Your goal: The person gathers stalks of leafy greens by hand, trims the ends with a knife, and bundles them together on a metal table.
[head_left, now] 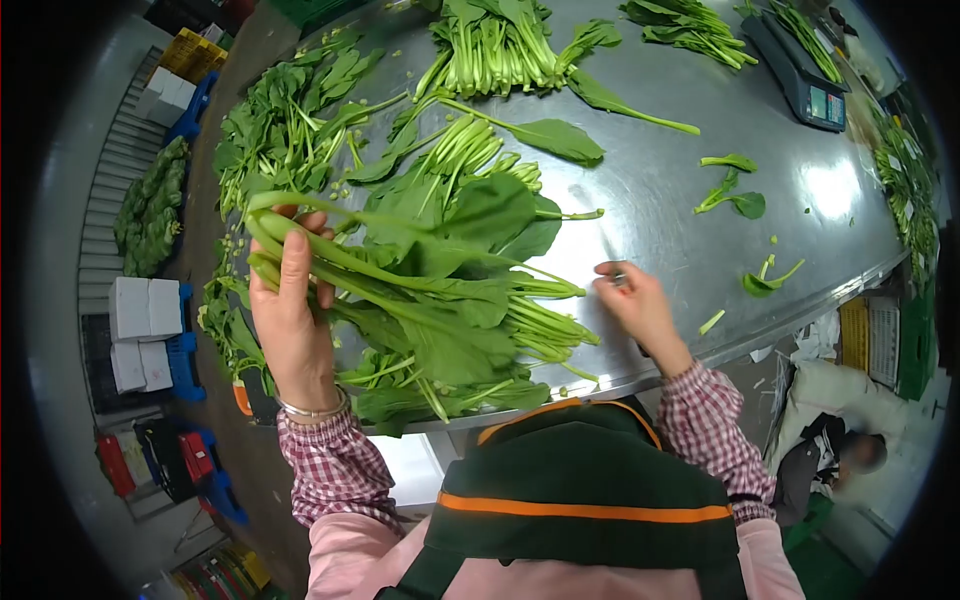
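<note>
My left hand (294,300) is closed round the thick pale stalks of a leafy green vegetable (420,290), whose leaves point right over the metal table. Beneath it lies a pile of the same greens (455,160), stalk ends to the right. My right hand (630,300) is over the table to the right of the pile, its fingers pinched on a small dark object (618,276), too small to make out.
A bundle of greens (495,50) lies at the table's far side, and a loose heap (290,125) at the left. A scale (815,95) stands at the far right. Scraps (770,280) lie on the metal table (690,240). A person (825,460) is at the lower right.
</note>
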`<state>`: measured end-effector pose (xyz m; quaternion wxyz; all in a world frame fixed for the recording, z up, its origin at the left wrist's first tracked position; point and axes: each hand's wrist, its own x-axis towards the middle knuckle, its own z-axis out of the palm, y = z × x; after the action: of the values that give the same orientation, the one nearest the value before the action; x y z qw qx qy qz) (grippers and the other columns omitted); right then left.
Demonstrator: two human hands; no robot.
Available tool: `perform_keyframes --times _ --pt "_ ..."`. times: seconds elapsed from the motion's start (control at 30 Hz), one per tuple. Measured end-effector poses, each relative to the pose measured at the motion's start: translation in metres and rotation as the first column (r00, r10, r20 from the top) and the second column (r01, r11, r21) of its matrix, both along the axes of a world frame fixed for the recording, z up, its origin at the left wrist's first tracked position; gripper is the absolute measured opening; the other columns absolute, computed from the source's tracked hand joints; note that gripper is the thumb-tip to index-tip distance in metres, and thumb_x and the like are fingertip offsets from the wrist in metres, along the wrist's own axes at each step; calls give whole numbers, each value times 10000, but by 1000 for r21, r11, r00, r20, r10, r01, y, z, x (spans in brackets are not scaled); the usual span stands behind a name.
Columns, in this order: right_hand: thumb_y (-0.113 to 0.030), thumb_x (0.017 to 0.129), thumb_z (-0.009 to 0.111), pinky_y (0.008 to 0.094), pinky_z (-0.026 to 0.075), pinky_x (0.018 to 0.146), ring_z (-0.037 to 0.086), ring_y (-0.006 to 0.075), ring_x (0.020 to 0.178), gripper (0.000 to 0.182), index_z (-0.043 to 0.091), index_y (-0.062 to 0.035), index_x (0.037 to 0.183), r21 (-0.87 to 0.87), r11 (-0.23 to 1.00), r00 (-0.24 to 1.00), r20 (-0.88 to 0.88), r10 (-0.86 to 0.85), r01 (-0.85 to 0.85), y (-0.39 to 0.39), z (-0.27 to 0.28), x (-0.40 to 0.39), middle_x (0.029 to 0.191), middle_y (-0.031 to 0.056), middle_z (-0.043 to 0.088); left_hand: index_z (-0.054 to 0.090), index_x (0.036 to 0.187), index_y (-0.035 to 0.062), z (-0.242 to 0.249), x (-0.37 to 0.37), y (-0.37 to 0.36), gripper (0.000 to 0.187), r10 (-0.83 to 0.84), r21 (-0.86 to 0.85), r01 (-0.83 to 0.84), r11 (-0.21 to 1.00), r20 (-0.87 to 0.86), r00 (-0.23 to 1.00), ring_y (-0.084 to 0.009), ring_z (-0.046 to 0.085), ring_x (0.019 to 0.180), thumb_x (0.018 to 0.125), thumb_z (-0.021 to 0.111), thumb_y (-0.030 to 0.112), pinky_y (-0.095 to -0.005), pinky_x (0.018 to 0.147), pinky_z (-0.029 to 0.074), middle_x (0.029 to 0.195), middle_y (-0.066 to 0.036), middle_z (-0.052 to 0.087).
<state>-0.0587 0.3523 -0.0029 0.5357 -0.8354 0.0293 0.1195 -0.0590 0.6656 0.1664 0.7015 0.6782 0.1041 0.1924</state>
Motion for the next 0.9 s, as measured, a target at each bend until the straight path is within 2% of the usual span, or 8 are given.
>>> perform_keyframes --times 0.1,0.17,0.3,0.47,0.67,0.8,0.87,0.9 --pt "-154 832 641 199 373 487 471 27 539 283 621 -40 1091 -90 991 959 257 118 -98 24 -14 7 800 3 620 455 1187 33 11 -1 -6 348 -138 107 148 983 -100 985 -91 593 818 911 568 212 -146 475 367 1082 -105 619" --pt "-142 828 650 187 382 479 481 17 540 300 617 -50 1112 448 890 973 -230 23 85 48 42 8 902 16 644 460 1190 56 16 -5 -15 337 -209 76 221 972 -139 968 -85 599 753 893 589 151 -149 439 364 1093 -112 622" --pt "-115 827 650 167 368 471 481 6 555 301 613 -46 1118 586 810 1000 -2 -1 2 70 110 14 910 -1 645 558 1123 48 26 -4 -30 315 -393 74 428 901 -278 877 -4 483 543 839 666 130 -147 419 357 875 -39 674" --pt "13 677 669 217 424 477 529 79 551 498 617 -117 1155 28 959 689 702 182 -281 61 133 24 871 38 642 563 1181 54 17 -7 -41 386 -496 -31 515 857 -323 806 -4 457 529 826 684 144 -163 441 329 863 -16 680" --pt "-46 674 671 299 469 548 607 195 673 520 593 -138 1180 -350 893 556 699 450 -282 46 153 44 868 53 623 579 1137 -23 16 -2 -45 332 -648 -165 631 758 -306 698 -125 626 849 835 660 90 -229 751 486 937 -89 660" --pt "-90 766 680 279 449 526 576 135 625 416 587 -95 1171 -392 919 758 611 228 40 34 142 60 945 73 617 595 1124 13 12 -3 -40 318 -534 58 574 817 -297 791 -102 643 725 818 663 66 -152 409 360 959 -65 668" --pt "-93 771 692 246 421 511 528 53 604 383 593 -60 1139 462 828 947 108 304 -318 64 180 30 910 66 624 628 1086 21 18 -4 -44 313 -499 152 579 801 -365 786 -115 648 730 779 689 31 -188 470 430 932 -67 675" --pt "-93 780 695 205 403 512 498 0 624 331 606 -45 1096 388 834 919 181 350 -393 73 169 31 865 52 626 634 1094 45 15 -4 -44 334 -465 448 529 721 -252 848 -155 651 717 767 701 59 -236 545 470 913 -77 672"
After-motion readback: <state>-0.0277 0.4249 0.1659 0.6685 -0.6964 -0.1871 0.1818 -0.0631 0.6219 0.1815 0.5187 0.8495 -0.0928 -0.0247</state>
